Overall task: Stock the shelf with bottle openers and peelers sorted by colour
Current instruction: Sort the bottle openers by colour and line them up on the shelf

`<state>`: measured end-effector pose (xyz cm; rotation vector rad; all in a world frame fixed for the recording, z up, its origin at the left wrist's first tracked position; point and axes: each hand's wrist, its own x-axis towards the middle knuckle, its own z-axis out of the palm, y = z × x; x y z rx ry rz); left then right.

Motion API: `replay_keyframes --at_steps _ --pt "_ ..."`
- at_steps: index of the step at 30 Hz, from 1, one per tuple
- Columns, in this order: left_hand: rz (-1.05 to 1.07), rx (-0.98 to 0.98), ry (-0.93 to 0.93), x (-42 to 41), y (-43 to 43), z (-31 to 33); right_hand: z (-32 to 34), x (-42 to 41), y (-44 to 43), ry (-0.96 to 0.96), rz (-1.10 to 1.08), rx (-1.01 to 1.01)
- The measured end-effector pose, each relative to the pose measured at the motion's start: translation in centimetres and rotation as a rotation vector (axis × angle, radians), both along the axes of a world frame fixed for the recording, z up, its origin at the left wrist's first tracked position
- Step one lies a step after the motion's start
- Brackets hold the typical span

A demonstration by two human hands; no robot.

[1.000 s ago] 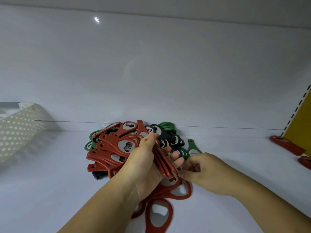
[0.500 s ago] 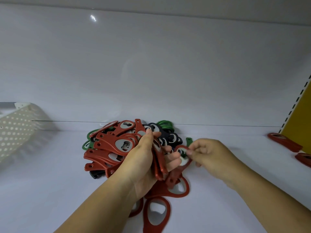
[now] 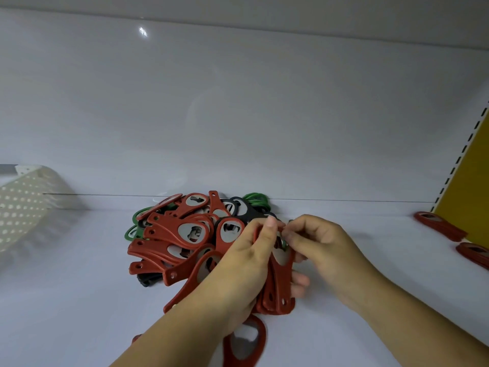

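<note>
A heap of bottle openers (image 3: 185,234) lies on the white shelf (image 3: 370,260), mostly red, with green ones (image 3: 258,200) and black ones (image 3: 246,211) at its back and left edge. My left hand (image 3: 243,266) grips an upright stack of red openers (image 3: 280,287), handles pointing down. My right hand (image 3: 320,247) pinches the top of the outermost red opener in that stack, fingertips meeting my left thumb. One red opener (image 3: 246,343) lies flat under my left wrist.
A white perforated basket (image 3: 23,207) stands at the far left. Rows of red openers (image 3: 436,225) lie at the right end of the shelf, next to a yellow side panel (image 3: 468,186). The white back wall rises behind the heap.
My right hand brought a red opener from the heap's right side up to the stack in my left hand. The stack has turned more upright and shifted right.
</note>
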<state>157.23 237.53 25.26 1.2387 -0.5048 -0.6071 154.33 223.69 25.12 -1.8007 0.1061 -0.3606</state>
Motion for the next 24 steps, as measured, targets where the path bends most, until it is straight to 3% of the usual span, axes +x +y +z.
replay_keyframes --at_steps 6,10,13,17,24 --pt "0.000 -0.050 0.047 0.4 -0.2 -0.2 -0.3 0.0 0.5 -0.073 -0.074 -0.029" --pt "0.121 -0.083 0.007 0.4 -0.3 -0.1 1.1 -0.4 -0.6 -0.069 -0.193 -0.169" --pt "0.217 -0.111 -0.179 -0.1 -0.1 0.3 2.4 -2.6 -0.8 0.122 -0.022 -0.242" --pt "0.190 -0.078 -0.487 -1.5 -0.4 -0.4 2.5 -6.0 1.0 0.289 0.290 -0.349" --pt "-0.012 -0.004 -0.738 -3.4 -0.9 -1.3 0.1 -8.7 1.1 0.241 0.176 -0.284"
